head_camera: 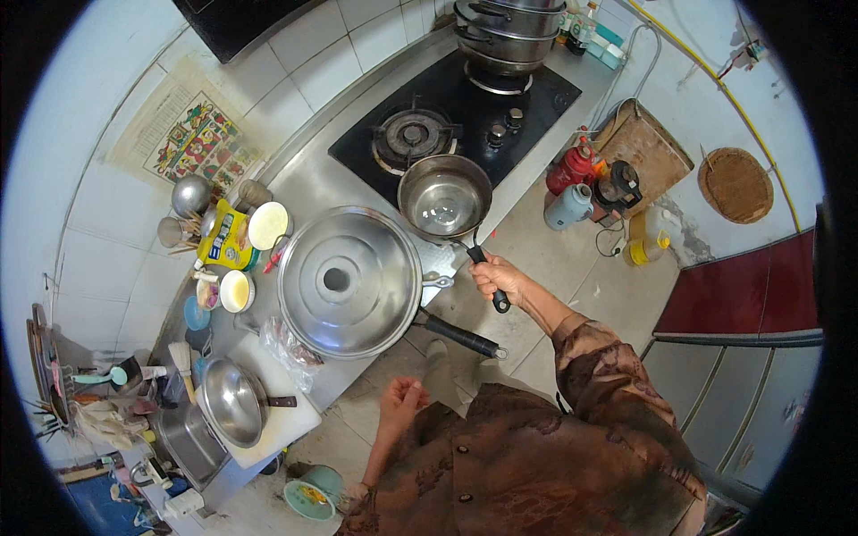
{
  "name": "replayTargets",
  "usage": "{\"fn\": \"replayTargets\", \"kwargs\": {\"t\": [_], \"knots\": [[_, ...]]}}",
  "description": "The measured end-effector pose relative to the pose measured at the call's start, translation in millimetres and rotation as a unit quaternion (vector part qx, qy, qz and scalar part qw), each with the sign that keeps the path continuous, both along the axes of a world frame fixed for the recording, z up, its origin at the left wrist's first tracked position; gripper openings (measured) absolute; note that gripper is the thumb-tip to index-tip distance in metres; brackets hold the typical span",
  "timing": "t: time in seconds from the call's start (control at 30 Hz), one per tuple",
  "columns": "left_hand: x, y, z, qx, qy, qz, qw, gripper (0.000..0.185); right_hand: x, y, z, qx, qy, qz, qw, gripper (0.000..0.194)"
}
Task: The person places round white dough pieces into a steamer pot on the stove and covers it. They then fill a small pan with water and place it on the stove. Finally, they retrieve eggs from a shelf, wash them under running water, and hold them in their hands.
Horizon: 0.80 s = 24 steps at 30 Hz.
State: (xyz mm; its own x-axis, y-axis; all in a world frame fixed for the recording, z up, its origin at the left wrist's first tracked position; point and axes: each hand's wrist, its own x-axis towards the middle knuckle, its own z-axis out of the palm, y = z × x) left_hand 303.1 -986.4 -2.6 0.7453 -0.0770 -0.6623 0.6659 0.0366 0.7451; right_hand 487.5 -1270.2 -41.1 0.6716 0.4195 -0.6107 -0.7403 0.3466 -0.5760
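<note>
My right hand [499, 280] grips the black handle of a steel saucepan [444, 197]. The saucepan sits level with the cooktop's front edge, and its inside gleams; whether water is in it I cannot tell. Left of it, on the steel counter [305, 175], a large pan stands under a domed metal lid [375, 268]. That pan's black-wrapped handle [462, 336] juts out past the counter edge. My left hand [402, 395] hangs low before the brown shirt, fingers curled, with nothing visible in it.
A black gas cooktop [536, 130] carries a bare burner [412, 134] and stacked steamer pots [509, 33]. A steel bowl [233, 402] and a dark-handled knife [281, 401] rest on a white cutting board [301, 419]. Thermos flasks [568, 206] stand on the floor, right; a green bucket [315, 492] stands below.
</note>
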Motion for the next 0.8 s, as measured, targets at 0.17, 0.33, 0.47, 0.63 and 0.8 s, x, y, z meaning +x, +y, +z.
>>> {"fn": "replayTargets", "kwargs": {"t": [0.17,0.33,0.47,0.63,0.8], "knots": [[16,-2,13,-0.006,0.024,-0.023,0.999,0.021,11,2,-16,-0.015,-0.007,0.007,1.0,0.014],[40,-9,40,-0.042,-0.011,-0.14,0.989,0.021,16,14,1,-0.147,-0.016,0.007,0.989,0.046],[63,-28,73,-0.075,-0.032,-0.323,0.943,0.022,-7,-11,-15,-0.236,-0.083,-0.144,0.957,0.049],[71,-59,94,-0.142,-0.027,-0.487,0.861,0.024,-115,-67,-19,-0.254,-0.025,-0.259,0.932,0.033],[53,-101,87,-0.113,-0.072,-0.61,0.781,0.025,-274,-95,-18,-0.324,0.064,-0.322,0.887,0.032]]}}
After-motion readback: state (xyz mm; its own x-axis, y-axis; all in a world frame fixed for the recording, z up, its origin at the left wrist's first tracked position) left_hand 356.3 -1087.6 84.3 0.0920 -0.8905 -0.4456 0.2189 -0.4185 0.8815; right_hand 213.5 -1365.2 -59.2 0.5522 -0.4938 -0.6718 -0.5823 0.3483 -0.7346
